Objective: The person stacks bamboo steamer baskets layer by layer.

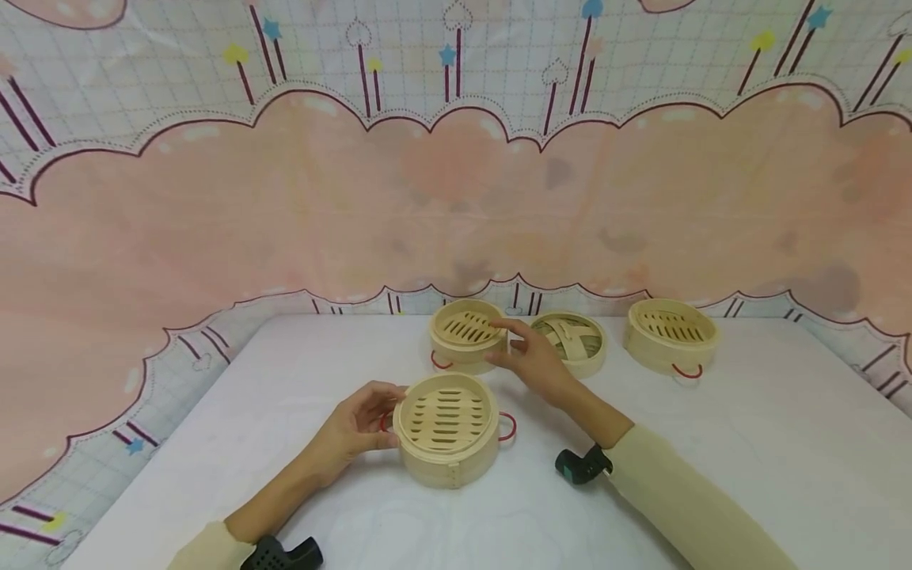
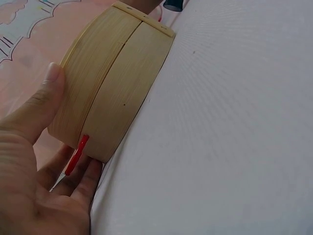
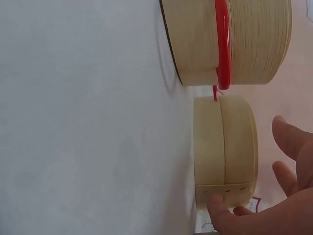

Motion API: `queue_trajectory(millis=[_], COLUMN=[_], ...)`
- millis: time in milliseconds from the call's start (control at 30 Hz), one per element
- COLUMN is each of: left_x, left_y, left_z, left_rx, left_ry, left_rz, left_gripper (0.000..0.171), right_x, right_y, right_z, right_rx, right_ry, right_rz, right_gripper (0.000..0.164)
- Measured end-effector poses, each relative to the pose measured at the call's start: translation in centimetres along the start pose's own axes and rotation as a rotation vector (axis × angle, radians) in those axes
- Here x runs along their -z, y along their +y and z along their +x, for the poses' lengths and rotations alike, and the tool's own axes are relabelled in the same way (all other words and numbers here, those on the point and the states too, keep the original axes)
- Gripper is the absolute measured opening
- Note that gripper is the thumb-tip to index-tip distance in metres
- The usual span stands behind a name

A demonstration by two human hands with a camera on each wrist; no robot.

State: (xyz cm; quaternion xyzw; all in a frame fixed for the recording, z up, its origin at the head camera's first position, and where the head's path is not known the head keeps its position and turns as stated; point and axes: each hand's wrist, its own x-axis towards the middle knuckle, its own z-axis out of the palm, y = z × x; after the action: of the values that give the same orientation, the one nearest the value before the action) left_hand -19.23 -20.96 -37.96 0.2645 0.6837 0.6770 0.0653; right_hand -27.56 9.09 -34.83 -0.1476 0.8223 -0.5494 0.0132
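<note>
Centrally on the white bench (image 1: 784, 443), we see a front bamboo steamer (image 1: 447, 431), its side held between the thumb and curled fingers of our left grip (image 1: 359, 423). Our right grip (image 1: 530, 360), loosely spread and holding nothing, is at a rear steamer (image 1: 463, 336); whether they touch, we cannot tell. Rightward stand a woven-topped piece (image 1: 580, 344) and another steamer (image 1: 670, 344).

you can pass over bare table (image 1: 328, 348) left of the rear steamer (image 1: 463, 324), or right of the far-right steamer (image 1: 672, 340). your left hand (image 1: 363, 423) blocks the left of the front steamer (image 1: 446, 427); on its right a red handle (image 1: 514, 427) juts out, with your right sleeve (image 1: 684, 491) beyond. your right hand (image 1: 534, 364) obstructs the woven lid (image 1: 580, 339), which leaves only a slim gap beside the far-right steamer.
</note>
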Motion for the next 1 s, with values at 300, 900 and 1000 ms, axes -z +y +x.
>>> queue_trajectory(millis=[300,900,1000], left_x=[-0.1,-2.3,-2.1], left_y=[-0.2,0.9,0.5], left_z=[0.2,-1.6,-1.6], left_rx=[-0.010,0.101,0.084], left_ry=[-0.005,0.121,0.124], left_rz=[0.000,0.042,0.045], left_gripper=[0.063,0.069,0.068], right_x=[0.1,-0.8,-1.0], right_y=[0.6,0.7,0.7], right_z=[0.8,1.2,1.4], right_rx=[0.002,0.071,0.083], right_ry=[-0.012,0.026,0.057], right_rz=[-0.008,-0.126,-0.133], right_gripper=[0.054,0.037,0.030])
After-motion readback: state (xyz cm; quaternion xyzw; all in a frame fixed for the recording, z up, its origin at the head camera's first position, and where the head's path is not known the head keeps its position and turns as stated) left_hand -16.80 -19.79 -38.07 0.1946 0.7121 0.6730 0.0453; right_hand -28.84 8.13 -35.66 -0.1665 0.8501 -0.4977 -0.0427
